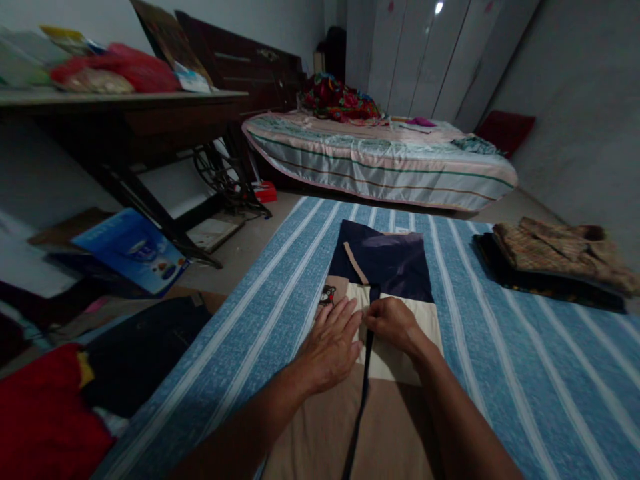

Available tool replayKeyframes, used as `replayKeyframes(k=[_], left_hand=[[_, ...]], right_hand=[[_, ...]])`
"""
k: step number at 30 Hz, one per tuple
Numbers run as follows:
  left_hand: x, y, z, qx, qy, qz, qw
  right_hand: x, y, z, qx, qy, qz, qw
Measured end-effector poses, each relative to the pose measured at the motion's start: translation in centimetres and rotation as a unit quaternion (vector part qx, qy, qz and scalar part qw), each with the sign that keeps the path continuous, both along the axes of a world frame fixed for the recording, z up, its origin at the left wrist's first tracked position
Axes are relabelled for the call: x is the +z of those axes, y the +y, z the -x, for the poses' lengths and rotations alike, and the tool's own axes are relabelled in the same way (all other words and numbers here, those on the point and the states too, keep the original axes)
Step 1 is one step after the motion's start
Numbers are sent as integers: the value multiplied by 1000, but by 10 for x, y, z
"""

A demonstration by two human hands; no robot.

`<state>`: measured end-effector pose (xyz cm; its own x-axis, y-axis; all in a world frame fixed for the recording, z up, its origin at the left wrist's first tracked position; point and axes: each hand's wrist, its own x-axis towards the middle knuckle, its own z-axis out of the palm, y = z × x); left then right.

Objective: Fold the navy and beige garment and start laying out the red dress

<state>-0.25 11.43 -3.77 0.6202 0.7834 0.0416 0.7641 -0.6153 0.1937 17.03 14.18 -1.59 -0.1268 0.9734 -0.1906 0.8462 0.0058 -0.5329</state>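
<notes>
A colour-block garment (400, 333) in navy, cream and tan lies lengthwise on the blue-and-white striped cloth (270, 293). A dark strip runs down its middle, and a small bear patch (327, 295) shows near its left edge. My left hand (333, 340) rests flat on the cream and tan part with the fingers stretched out, just left of the strip. Right of it, my right hand (393, 322) is closed in a pinch on the garment at the dark strip. The fingertips of that hand are partly hidden by its own knuckles.
Folded clothes (555, 260) are stacked at the right. Red (50, 407) and dark clothes (145, 353) lie at the lower left, near a blue box (135, 250). A sewing-machine table (150, 100) stands at the left; a bed (380, 157) is behind.
</notes>
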Motion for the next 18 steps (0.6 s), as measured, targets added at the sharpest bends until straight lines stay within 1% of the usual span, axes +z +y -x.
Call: replayKeyframes(k=[8, 18], left_hand=[[5, -1, 0, 6, 5, 6, 1000], [10, 0, 2, -5, 18, 43, 999]], right_hand=[[-2, 3, -2, 17, 10, 10, 1000], [-3, 3, -3, 6, 35, 4, 999]])
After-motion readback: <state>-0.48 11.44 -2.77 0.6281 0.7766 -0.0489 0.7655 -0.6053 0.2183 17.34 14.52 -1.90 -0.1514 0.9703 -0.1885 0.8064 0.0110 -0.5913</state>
